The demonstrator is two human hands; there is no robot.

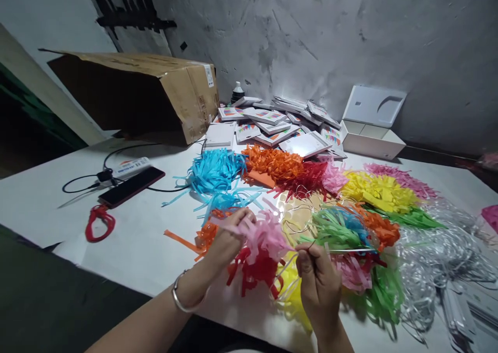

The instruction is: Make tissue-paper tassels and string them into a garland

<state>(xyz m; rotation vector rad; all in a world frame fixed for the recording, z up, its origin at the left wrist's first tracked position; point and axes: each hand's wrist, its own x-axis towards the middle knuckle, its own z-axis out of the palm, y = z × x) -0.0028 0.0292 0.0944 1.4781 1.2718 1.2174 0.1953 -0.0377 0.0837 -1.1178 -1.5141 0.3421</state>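
A pink tissue-paper tassel (264, 236) hangs between my two hands above the table. My left hand (235, 239) has its fingers closed on the tassel's fringe strips. The fingertips of my right hand (317, 270) pinch the tassel's narrow tip, where thin white string (290, 270) runs. Under the pink one lie a red tassel (257, 270), an orange tassel (206, 236) and a yellow tassel (293, 285). To the right of my right hand sits a bunch of green, blue and orange tassels (338, 226), with more pink and green fringe below it.
Blue (218, 169), orange (274, 161) and yellow (381, 189) fringe piles line the middle. Behind are flat printed packs (272, 127), an open white box (371, 140) and a cardboard box (194, 99). A phone (134, 186) with cables lies left; silvery string (436, 259) lies right.
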